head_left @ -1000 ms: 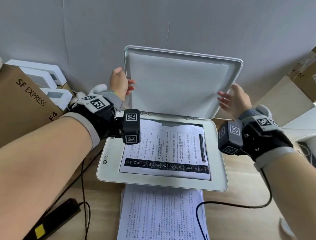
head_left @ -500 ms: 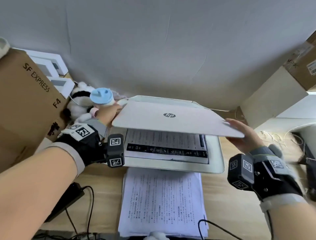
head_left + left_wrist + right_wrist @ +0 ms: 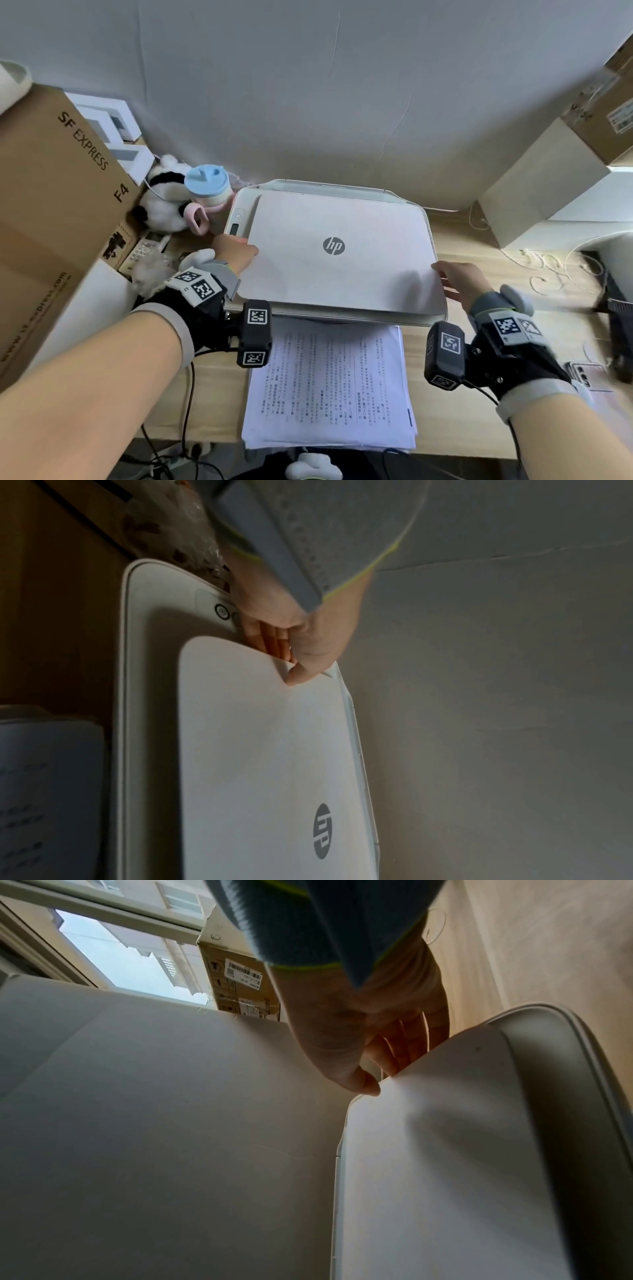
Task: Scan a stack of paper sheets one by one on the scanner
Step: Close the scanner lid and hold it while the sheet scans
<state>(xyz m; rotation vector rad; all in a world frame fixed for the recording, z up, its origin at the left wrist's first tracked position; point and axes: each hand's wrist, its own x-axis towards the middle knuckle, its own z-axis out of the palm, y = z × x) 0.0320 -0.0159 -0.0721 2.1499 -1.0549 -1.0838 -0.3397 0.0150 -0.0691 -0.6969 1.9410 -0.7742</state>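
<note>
The white HP scanner lid [image 3: 335,253] lies down flat, or nearly so, on the scanner body [image 3: 239,212] and hides the sheet on the glass. My left hand [image 3: 236,251] pinches the lid's left edge; in the left wrist view the thumb rests on top of the lid [image 3: 267,750] while the fingers [image 3: 270,639] reach under it. My right hand [image 3: 452,277] holds the lid's right front corner, thumb on the lid [image 3: 428,1150] and fingers [image 3: 404,1042] tucked beneath. A stack of printed sheets [image 3: 329,383] lies on the desk just in front of the scanner.
A tall SF Express carton [image 3: 58,205] stands at the left, with a plush panda [image 3: 161,202] and a blue-lidded cup [image 3: 207,188] beside the scanner. More cartons [image 3: 534,192] and loose white cables [image 3: 548,270] sit at the right. A phone [image 3: 582,373] lies near my right wrist.
Both hands have brought the lid down from upright to flat over the scanner. The sheet on the glass, visible before, is now covered.
</note>
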